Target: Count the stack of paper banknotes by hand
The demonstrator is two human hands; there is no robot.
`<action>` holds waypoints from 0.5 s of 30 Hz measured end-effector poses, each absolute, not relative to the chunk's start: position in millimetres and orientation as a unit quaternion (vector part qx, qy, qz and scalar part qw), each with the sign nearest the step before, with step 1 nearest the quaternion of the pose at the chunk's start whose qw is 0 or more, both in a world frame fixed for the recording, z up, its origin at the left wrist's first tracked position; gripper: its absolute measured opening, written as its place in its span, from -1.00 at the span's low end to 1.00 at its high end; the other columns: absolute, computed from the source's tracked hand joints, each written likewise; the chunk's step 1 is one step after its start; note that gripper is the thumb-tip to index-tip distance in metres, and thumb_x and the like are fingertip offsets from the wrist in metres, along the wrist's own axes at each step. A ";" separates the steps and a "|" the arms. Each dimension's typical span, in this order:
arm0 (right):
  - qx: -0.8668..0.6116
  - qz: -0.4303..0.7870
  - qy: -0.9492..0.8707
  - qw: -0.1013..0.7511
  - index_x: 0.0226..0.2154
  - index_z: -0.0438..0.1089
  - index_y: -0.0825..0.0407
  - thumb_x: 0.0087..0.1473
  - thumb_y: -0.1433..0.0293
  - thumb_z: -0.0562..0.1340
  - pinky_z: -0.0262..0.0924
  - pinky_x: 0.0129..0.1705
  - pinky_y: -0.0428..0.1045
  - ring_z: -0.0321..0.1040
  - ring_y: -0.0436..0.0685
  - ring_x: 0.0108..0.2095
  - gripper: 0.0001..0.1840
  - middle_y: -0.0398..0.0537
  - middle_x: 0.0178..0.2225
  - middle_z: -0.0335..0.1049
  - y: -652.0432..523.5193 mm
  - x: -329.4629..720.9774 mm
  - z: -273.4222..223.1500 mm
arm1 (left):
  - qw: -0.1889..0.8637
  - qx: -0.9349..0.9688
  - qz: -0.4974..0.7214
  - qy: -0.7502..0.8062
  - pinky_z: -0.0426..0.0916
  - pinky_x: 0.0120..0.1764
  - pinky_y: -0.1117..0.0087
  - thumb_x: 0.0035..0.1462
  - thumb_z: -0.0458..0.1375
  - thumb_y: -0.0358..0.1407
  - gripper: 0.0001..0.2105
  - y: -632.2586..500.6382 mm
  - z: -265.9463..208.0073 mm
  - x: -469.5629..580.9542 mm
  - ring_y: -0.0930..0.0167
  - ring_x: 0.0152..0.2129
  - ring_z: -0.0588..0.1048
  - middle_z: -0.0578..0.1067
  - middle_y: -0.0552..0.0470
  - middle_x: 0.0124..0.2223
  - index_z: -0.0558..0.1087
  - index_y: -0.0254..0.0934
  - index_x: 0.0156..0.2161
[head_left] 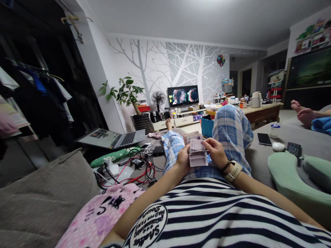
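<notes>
A stack of banknotes (197, 146) is between my two hands, above my lap. My left hand (183, 159) is closed round the left side of the stack. At the upper right edge of the notes, the fingers of my right hand (215, 151) pinch a banknote. Some notes hang down below the hands and others stick up behind them. A watch (234, 171) with a pale band and a dark bracelet are on my right wrist. Blue plaid trousers (231, 125) cover my legs, the right knee raised.
An open laptop (111, 138) lies to the left, above tangled cables (139, 168) and a pink blanket (103, 213). On the right are a phone (264, 139), a white mouse (278, 147), a remote (294, 149) and a green neck pillow (287, 172). Another person's feet (303, 113) rest at far right.
</notes>
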State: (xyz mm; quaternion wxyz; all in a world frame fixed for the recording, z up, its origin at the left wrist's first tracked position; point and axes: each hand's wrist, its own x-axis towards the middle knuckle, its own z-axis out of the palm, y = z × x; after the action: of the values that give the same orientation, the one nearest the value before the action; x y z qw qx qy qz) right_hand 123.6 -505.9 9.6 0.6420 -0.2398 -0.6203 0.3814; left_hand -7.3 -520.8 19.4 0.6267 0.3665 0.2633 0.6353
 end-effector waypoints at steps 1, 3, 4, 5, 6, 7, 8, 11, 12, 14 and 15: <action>-0.236 0.384 -0.621 0.642 -0.53 0.27 0.02 -0.08 0.08 0.22 -0.02 -0.64 -0.11 0.03 -0.05 -0.65 -0.66 -0.25 -0.65 0.13 -506.2 123.6 10.0 | 0.628 0.366 0.634 0.264 0.39 -0.32 0.33 -0.04 0.09 -0.31 -0.76 -520.5 19.4 -7.4 0.31 -0.44 0.52 0.54 -0.06 -0.44 0.47 -0.41 -0.26; -0.232 0.388 -0.619 0.643 -0.53 0.28 0.02 -0.08 0.09 0.23 -0.01 -0.64 -0.11 0.03 -0.05 -0.65 -0.66 -0.25 -0.65 0.14 -506.8 123.5 10.7 | 0.633 0.363 0.631 0.264 0.39 -0.32 0.33 -0.02 0.08 -0.30 -0.75 -520.3 19.5 -7.5 0.30 -0.44 0.52 0.54 -0.06 -0.43 0.47 -0.41 -0.26; -0.231 0.389 -0.617 0.643 -0.52 0.28 0.02 -0.08 0.09 0.23 -0.01 -0.64 -0.11 0.04 -0.05 -0.65 -0.67 -0.25 -0.64 0.14 -507.1 123.4 11.0 | 0.636 0.361 0.629 0.265 0.38 -0.32 0.33 -0.02 0.07 -0.30 -0.75 -520.4 19.7 -7.5 0.30 -0.43 0.52 0.54 -0.06 -0.43 0.47 -0.40 -0.26; -0.230 0.390 -0.616 0.644 -0.52 0.28 0.02 -0.08 0.09 0.23 -0.01 -0.64 -0.11 0.04 -0.05 -0.65 -0.67 -0.25 -0.64 0.15 -507.3 123.3 11.2 | 0.637 0.359 0.628 0.267 0.38 -0.32 0.33 -0.01 0.07 -0.30 -0.76 -520.6 19.9 -7.4 0.30 -0.43 0.52 0.54 -0.06 -0.43 0.47 -0.40 -0.26; -0.230 0.391 -0.615 0.645 -0.52 0.28 0.02 -0.08 0.09 0.22 -0.01 -0.64 -0.11 0.03 -0.05 -0.65 -0.67 -0.25 -0.64 0.14 -507.6 123.2 11.4 | 0.638 0.357 0.628 0.269 0.38 -0.32 0.33 -0.01 0.07 -0.30 -0.76 -521.0 20.2 -7.3 0.30 -0.43 0.52 0.54 -0.06 -0.44 0.47 -0.39 -0.26; -0.230 0.392 -0.615 0.645 -0.52 0.28 0.02 -0.08 0.09 0.22 -0.02 -0.64 -0.11 0.03 -0.05 -0.65 -0.67 -0.25 -0.64 0.14 -507.8 123.2 11.5 | 0.637 0.357 0.628 0.271 0.38 -0.32 0.33 -0.01 0.07 -0.30 -0.76 -521.5 20.5 -7.2 0.30 -0.43 0.52 0.54 -0.05 -0.44 0.48 -0.39 -0.26; -0.230 0.392 -0.614 0.645 -0.52 0.28 0.01 -0.07 0.09 0.22 -0.03 -0.65 -0.11 0.02 -0.05 -0.65 -0.67 -0.25 -0.65 0.13 -507.9 123.2 11.5 | 0.634 0.358 0.628 0.274 0.38 -0.32 0.33 -0.01 0.07 -0.30 -0.76 -522.0 20.8 -7.1 0.30 -0.42 0.52 0.53 -0.05 -0.45 0.48 -0.39 -0.27; -0.230 0.394 -0.614 0.645 -0.52 0.27 0.01 -0.07 0.09 0.21 -0.05 -0.65 -0.10 0.00 -0.05 -0.67 -0.67 -0.26 -0.66 0.10 -508.3 123.2 11.3 | 0.622 0.369 0.634 0.275 0.38 -0.33 0.33 -0.01 0.07 -0.31 -0.77 -523.9 21.8 -6.6 0.29 -0.42 0.51 0.53 -0.04 -0.47 0.48 -0.39 -0.27; -0.229 0.395 -0.613 0.645 -0.52 0.27 0.01 -0.06 0.09 0.20 -0.06 -0.65 -0.10 -0.01 -0.05 -0.67 -0.68 -0.27 -0.67 0.09 -508.4 123.2 11.4 | 0.619 0.372 0.635 0.273 0.38 -0.33 0.33 -0.01 0.07 -0.31 -0.77 -524.3 22.2 -6.4 0.29 -0.42 0.51 0.53 -0.04 -0.48 0.48 -0.39 -0.27; -0.227 0.396 -0.612 0.646 -0.53 0.27 0.01 -0.06 0.10 0.20 -0.08 -0.65 -0.10 -0.02 -0.05 -0.67 -0.68 -0.27 -0.68 0.08 -508.9 123.0 11.6 | 0.623 0.375 0.632 0.267 0.38 -0.33 0.34 -0.02 0.08 -0.32 -0.77 -524.8 22.6 -6.1 0.29 -0.42 0.51 0.53 -0.03 -0.48 0.47 -0.39 -0.26; -0.226 0.397 -0.610 0.647 -0.54 0.26 0.01 -0.06 0.10 0.20 -0.10 -0.65 -0.09 -0.02 -0.05 -0.67 -0.68 -0.27 -0.68 0.07 -509.2 122.8 11.8 | 0.628 0.373 0.629 0.266 0.38 -0.33 0.33 -0.02 0.09 -0.31 -0.77 -524.6 22.5 -6.0 0.29 -0.42 0.51 0.53 -0.04 -0.48 0.47 -0.39 -0.26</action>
State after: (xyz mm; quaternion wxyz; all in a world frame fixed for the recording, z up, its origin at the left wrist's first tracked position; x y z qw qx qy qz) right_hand 122.8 -509.2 11.8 0.6474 -0.2255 -0.6102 0.3971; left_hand -6.0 -524.6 22.5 0.6284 0.3729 0.2659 0.6287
